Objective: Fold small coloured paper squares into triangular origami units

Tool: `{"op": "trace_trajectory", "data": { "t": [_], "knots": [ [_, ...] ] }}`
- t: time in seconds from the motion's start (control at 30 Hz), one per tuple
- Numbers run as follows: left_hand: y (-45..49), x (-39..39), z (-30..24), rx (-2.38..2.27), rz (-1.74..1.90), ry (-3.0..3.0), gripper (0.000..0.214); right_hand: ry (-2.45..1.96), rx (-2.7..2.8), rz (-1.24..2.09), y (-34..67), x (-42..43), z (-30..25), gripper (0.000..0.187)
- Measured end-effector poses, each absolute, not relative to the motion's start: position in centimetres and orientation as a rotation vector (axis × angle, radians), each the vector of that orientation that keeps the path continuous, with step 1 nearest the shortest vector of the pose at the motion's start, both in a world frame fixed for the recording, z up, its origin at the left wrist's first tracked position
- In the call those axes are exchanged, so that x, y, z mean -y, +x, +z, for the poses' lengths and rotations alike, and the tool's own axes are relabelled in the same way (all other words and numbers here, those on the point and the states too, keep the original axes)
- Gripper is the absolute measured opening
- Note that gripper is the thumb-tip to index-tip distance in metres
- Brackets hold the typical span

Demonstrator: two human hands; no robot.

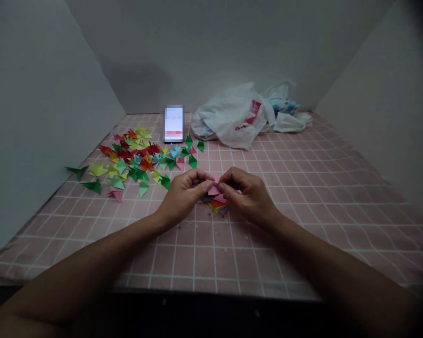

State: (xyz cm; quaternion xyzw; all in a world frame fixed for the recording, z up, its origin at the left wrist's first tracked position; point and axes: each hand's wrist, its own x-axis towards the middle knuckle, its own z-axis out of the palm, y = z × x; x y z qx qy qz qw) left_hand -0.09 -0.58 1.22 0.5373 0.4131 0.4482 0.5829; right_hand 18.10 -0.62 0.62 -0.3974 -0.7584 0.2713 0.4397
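Since pink paper (214, 190) looks small, left hand (185, 191), right hand (248, 192) pinch opposite sides, likely for control; coloured sheets (218, 205) below.

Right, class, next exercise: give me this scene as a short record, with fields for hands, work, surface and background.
Left hand: pinching the pink paper, left hand
Right hand: pinching the same paper, right hand
Below the hands: several coloured sheets, partly hidden
To the left: a spread of small folded paper pieces, including red, green, yellow, orange, blue and pink
Surface: pink tablecloth with a white grid
Background: lit phone, screen blurred; white plastic bag with red marking, to its right
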Motion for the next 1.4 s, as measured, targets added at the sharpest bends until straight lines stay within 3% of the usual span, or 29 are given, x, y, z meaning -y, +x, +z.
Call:
{"op": "trace_trajectory", "data": {
  "t": [0.43,1.4],
  "knots": [
    [0.02,0.60,1.38,-0.965,1.050,1.179,0.018,-0.952,1.899,0.546,17.90,0.62,0.22,0.016],
    [-0.38,0.54,1.43,-0.969,1.024,1.248,0.016,-1.040,1.776,0.914,17.83,0.95,0.77,0.013]
  ]
}}
